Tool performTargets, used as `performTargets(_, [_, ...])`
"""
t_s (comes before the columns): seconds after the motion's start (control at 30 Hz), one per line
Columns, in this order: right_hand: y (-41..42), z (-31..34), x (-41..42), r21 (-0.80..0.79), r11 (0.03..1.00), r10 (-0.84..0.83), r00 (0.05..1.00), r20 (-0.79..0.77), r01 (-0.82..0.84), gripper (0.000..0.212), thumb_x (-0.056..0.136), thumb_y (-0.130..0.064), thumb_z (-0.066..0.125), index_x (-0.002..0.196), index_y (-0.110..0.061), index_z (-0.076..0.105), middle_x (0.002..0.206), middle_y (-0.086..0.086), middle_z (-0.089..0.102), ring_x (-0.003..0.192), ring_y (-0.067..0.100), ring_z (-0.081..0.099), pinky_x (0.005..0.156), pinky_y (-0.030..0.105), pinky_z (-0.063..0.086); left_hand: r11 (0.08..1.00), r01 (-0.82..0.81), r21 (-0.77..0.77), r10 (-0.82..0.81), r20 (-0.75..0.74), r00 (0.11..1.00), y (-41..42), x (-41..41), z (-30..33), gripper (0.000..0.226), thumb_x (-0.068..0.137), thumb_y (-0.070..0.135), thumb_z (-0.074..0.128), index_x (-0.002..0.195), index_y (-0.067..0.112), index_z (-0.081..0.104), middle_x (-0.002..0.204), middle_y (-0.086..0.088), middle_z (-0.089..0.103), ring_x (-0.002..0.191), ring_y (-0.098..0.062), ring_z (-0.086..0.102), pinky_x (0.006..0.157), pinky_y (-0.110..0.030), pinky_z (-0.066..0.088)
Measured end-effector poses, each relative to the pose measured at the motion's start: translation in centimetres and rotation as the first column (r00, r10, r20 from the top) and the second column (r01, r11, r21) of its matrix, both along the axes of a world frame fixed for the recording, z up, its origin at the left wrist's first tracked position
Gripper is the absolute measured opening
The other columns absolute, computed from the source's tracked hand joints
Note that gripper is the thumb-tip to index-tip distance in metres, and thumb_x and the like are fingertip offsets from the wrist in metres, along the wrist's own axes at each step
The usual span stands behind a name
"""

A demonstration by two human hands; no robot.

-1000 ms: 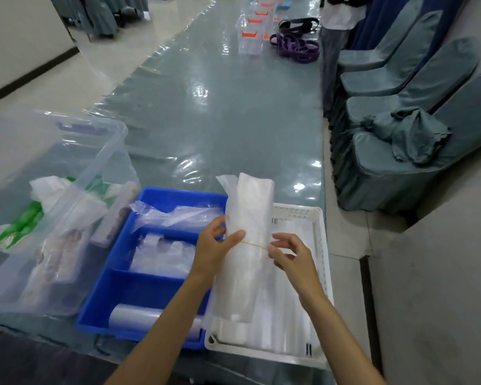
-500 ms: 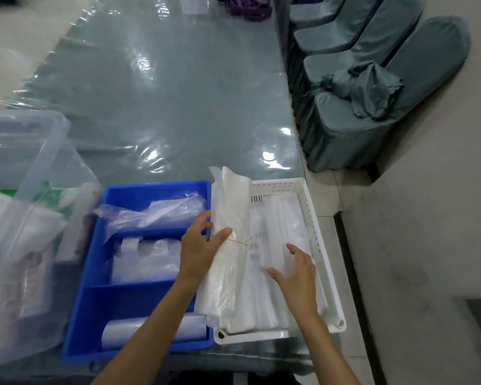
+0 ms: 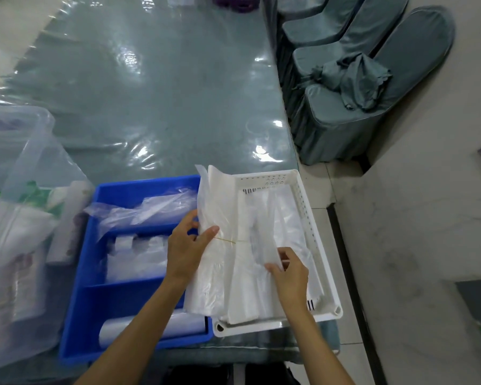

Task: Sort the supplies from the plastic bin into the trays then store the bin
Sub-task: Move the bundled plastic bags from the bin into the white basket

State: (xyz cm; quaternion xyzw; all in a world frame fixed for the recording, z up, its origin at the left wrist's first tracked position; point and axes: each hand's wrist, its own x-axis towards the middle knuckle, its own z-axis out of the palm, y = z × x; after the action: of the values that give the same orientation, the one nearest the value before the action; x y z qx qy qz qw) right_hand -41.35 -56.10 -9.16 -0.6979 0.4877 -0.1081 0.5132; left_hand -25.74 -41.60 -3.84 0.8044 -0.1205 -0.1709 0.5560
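Observation:
A bundle of white plastic bags point(image 3: 217, 218) bound by a thin rubber band lies along the left side of the white tray point(image 3: 317, 218). My left hand point(image 3: 186, 245) grips the bundle at its middle. My right hand point(image 3: 289, 273) pinches the edge of other clear bags point(image 3: 278, 232) lying in the same tray. Left of it stands the blue divided tray point(image 3: 89, 309) with clear bags at the back, folded plastic in the middle and a white roll point(image 3: 150, 326) at the front. The clear plastic bin point(image 3: 25, 168) at far left holds more packets.
The table point(image 3: 150, 93) has a glossy plastic cover. Grey covered chairs point(image 3: 358, 79) line its right side, one with a crumpled cloth on its seat. The floor beside the white tray drops away at the table's right edge.
The bundle has come down from upright into the white tray. My right hand let go of the rubber band and now pinches the bags in the tray. The view tilted down.

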Motion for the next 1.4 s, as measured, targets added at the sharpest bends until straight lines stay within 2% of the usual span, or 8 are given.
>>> performTargets(0.13, [-0.3,0.9,-0.2,-0.009,1.0,-0.028,0.999,0.042,0.028,0.028,0.085,-0.021,0.073,0.11,-0.016,0.062,0.104,-0.006,0.064,0.086,0.002,0.058,0.09,0.028,0.051,1.0,-0.01,-0.003,0.01,-0.01,1.0,-0.2,-0.1,0.1,0.043,0.083,0.03,0.072,0.122,0.026,0.055,0.102,0.006,0.065,0.092,-0.013,0.064,0.08,-0.035,0.056])
performTargets(0.3, [-1.0,2.3,-0.4,-0.061,0.998,0.003,0.995,0.105,0.003,0.021,0.083,-0.026,0.074,0.1,-0.025,0.062,0.097,-0.013,0.063,0.089,0.007,0.06,0.081,0.016,0.048,0.999,-0.045,-0.003,0.045,0.031,0.999,-1.2,-0.6,1.1,0.037,0.085,0.026,0.07,0.116,0.032,0.051,0.096,0.019,0.06,0.088,-0.005,0.061,0.07,-0.02,0.048])
performTargets(0.43, [-1.7,3.4,-0.6,-0.095,0.995,0.027,0.99,0.142,-0.014,0.02,0.083,-0.029,0.074,0.1,-0.022,0.066,0.097,-0.01,0.068,0.086,0.006,0.063,0.083,0.019,0.053,0.997,-0.08,0.003,0.08,0.05,0.996,-1.8,-0.8,1.7,0.041,0.085,0.028,0.069,0.121,0.028,0.05,0.097,0.019,0.058,0.087,-0.002,0.059,0.067,-0.015,0.043])
performTargets(0.6, [-2.8,5.7,-0.5,-0.134,0.989,0.094,0.969,0.227,-0.064,0.011,0.083,-0.023,0.074,0.092,-0.02,0.067,0.087,-0.009,0.068,0.079,0.006,0.063,0.071,0.013,0.052,0.993,-0.122,0.006,0.121,0.069,0.99,-2.4,-1.3,1.9,0.049,0.086,0.029,0.068,0.131,0.019,0.05,0.109,0.008,0.059,0.093,-0.012,0.059,0.074,-0.02,0.046])
performTargets(0.73, [-4.2,7.5,-1.0,-0.143,0.988,0.094,0.95,0.296,-0.053,0.008,0.083,-0.018,0.073,0.086,-0.017,0.066,0.079,-0.005,0.066,0.07,0.0,0.058,0.061,0.01,0.048,0.989,-0.144,0.018,0.143,0.051,0.988,-2.9,-2.1,1.7,0.055,0.084,0.033,0.069,0.133,0.019,0.049,0.112,0.005,0.058,0.098,-0.018,0.06,0.085,-0.035,0.051])
performTargets(1.0, [-7.6,9.0,-3.1,-0.147,0.989,0.059,0.934,0.352,-0.007,0.012,0.083,-0.022,0.073,0.09,-0.026,0.064,0.085,-0.011,0.067,0.08,0.009,0.064,0.067,0.018,0.054,0.982,-0.187,0.028,0.184,0.065,0.981,-4.8,-4.6,1.8,0.054,0.085,0.026,0.069,0.134,0.014,0.049,0.113,0.002,0.057,0.099,-0.015,0.055,0.089,-0.032,0.046])
performTargets(1.23, [-10.2,9.2,-5.2,-0.139,0.99,0.047,0.923,0.382,0.007,0.011,0.083,-0.019,0.073,0.088,-0.025,0.066,0.085,-0.006,0.068,0.084,0.022,0.064,0.075,0.036,0.058,0.969,-0.224,0.106,0.223,0.024,0.975,-6.2,-5.8,-0.4,0.062,0.083,0.032,0.071,0.138,0.015,0.047,0.123,-0.006,0.06,0.101,-0.012,0.051,0.09,-0.03,0.043])
performTargets(1.4, [-11.8,10.1,-5.9,-0.155,0.988,0.079,0.905,0.418,-0.015,0.011,0.083,-0.015,0.072,0.087,-0.023,0.065,0.084,-0.008,0.068,0.079,0.012,0.064,0.07,0.024,0.055,0.963,-0.251,0.101,0.253,-0.011,0.967,-7.8,-7.1,-0.8,0.06,0.086,0.026,0.069,0.139,0.014,0.044,0.123,-0.009,0.058,0.103,-0.016,0.051,0.091,-0.028,0.039])
